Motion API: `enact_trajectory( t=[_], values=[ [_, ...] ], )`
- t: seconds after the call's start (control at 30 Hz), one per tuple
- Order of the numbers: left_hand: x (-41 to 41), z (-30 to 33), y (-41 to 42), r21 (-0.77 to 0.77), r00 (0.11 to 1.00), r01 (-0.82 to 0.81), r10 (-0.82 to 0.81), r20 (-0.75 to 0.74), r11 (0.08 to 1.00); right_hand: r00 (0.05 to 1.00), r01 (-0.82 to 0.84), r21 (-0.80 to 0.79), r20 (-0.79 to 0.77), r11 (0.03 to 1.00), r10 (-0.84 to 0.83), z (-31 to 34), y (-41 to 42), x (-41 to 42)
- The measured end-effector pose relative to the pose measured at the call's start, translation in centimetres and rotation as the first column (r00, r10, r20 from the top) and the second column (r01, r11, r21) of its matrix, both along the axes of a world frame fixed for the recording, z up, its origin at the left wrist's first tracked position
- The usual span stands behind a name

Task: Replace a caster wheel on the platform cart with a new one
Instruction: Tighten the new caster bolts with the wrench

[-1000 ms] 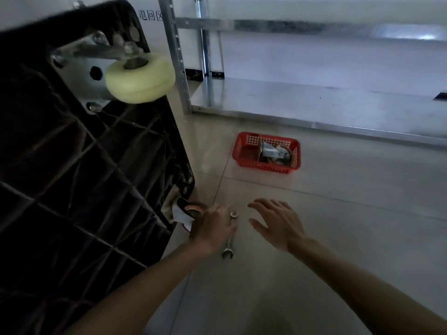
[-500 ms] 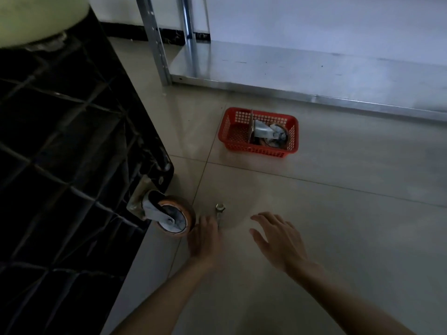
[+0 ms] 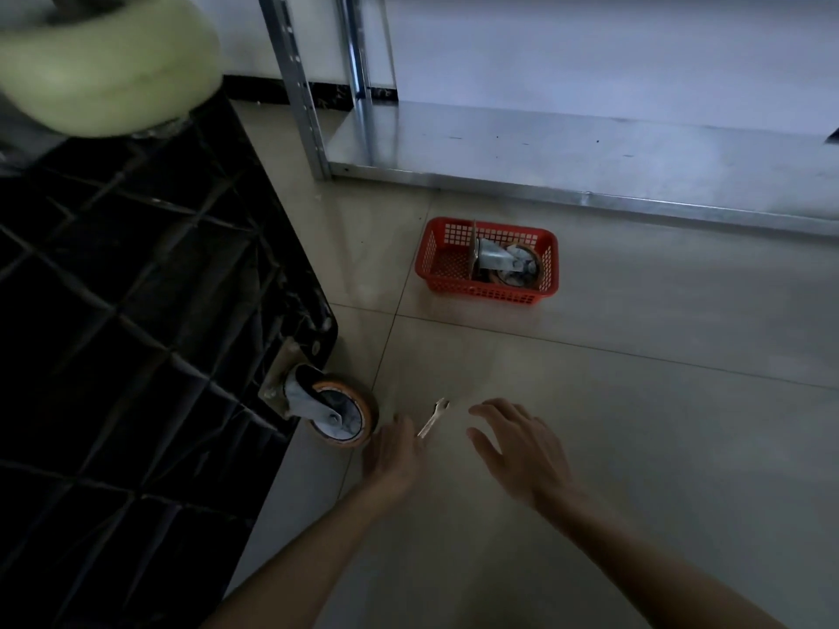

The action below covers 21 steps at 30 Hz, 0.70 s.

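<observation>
The black platform cart point(image 3: 136, 333) stands tipped on its side at the left, ribbed underside toward me. An orange caster wheel point(image 3: 338, 413) in a metal bracket sits at its lower corner, close to the floor. A pale green wheel point(image 3: 104, 61) is at the upper corner. My left hand point(image 3: 392, 456) is just right of the orange wheel and holds the lower end of a small wrench point(image 3: 434, 416), whose open jaw sticks out past the fingers. My right hand point(image 3: 517, 447) hovers beside it with fingers spread, holding nothing. Another caster point(image 3: 504, 265) lies in a red basket point(image 3: 442, 261).
A metal shelving unit stands behind the basket, with its upright post point(image 3: 295, 84) and low bottom shelf point(image 3: 567, 152) near the floor. The tiled floor point(image 3: 658, 424) stretches out to the right of my hands.
The view has dropped and shifted, bringing the orange caster into sight. The wrench lay straight on the floor under my left hand; now it is tilted in that hand's fingers. My right hand stays spread.
</observation>
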<state>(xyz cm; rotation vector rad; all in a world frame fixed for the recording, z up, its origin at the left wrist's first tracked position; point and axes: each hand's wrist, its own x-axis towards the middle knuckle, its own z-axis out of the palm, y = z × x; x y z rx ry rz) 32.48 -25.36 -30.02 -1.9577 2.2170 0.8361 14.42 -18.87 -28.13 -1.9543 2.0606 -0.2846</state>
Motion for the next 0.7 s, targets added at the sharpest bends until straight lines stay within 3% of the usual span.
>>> enact_trajectory(
  t=[0.17,0.33,0.5,0.7],
  values=[
    [2.3,5.1,-0.2,-0.08,0.968,-0.028,0.007,-0.253,0.996,0.998,0.033,-0.097,0.052,0.995,-0.028,2.6,-0.6,1.0],
    [4.9,11.9,-0.2,-0.353,0.931,-0.134,-0.005,-0.365,0.926,0.993,0.05,-0.231,0.115,0.972,-0.024,6.3,-2.3,2.9],
    [8.8,19.2,0.7,-0.525,0.937,-0.16,-0.038,-0.347,0.836,0.979,0.034,-0.458,0.193,0.888,0.062,13.5,-5.5,5.1],
    [13.4,27.0,2.5,-0.661,0.996,-0.083,0.034,-0.086,0.746,0.908,0.075,-0.729,0.331,0.681,0.255,26.9,-8.9,9.7]
  ],
)
